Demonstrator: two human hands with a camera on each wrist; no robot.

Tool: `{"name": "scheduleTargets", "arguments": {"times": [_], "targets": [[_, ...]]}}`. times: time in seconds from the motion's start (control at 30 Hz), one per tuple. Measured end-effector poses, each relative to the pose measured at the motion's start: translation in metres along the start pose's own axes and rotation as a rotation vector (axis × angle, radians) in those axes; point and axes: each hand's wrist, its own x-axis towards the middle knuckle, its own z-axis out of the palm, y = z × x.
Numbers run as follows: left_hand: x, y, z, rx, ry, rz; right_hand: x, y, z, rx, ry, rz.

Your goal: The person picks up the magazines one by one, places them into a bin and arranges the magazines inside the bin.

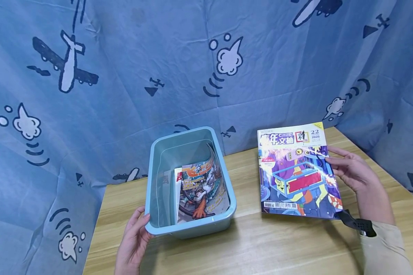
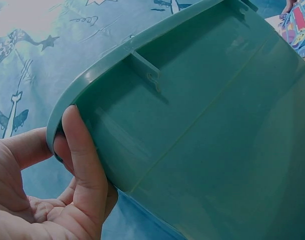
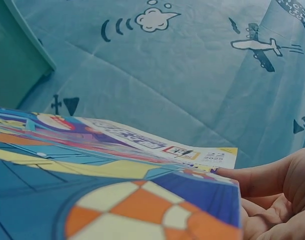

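Note:
My left hand (image 1: pixel 135 237) grips the near left corner of a blue-green plastic bin (image 1: pixel 232 208), thumb and fingers on either side of its rim, as the left wrist view also shows. Inside the bin several magazines lean together, the front one a comic-style magazine (image 1: pixel 201 187) with an orange title. To the right, my right hand (image 1: pixel 356 172) holds a purple illustrated magazine (image 1: pixel 296 175) by its right edge, cover up. In the right wrist view the thumb side meets the edge of that magazine (image 3: pixel 142 200); the fingers beneath are partly hidden.
Under everything is a wooden table (image 1: pixel 261 244). A blue curtain (image 1: pixel 179 76) printed with planes and clouds hangs behind and on both sides. A dark watch strap (image 1: pixel 356 223) circles my right wrist, below a beige sleeve (image 1: pixel 385 248).

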Motion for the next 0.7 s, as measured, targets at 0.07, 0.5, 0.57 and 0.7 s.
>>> {"name": "scheduleTargets", "arguments": {"times": [0.07, 0.5, 0.57, 0.7], "targets": [[0.000, 0.000, 0.000, -0.002, 0.002, -0.003, -0.001, -0.001, 0.001, 0.012, 0.001, 0.002], [-0.001, 0.002, 0.001, -0.027, -0.017, -0.005, -0.005, -0.004, 0.012, 0.077, 0.030, 0.005], [-0.001, 0.002, 0.001, -0.029, -0.017, -0.007, -0.005, -0.004, 0.014, 0.089, 0.043, 0.012], [-0.001, 0.003, 0.002, -0.029, -0.009, -0.012, -0.006, -0.004, 0.018, 0.128, 0.053, 0.022]]}}
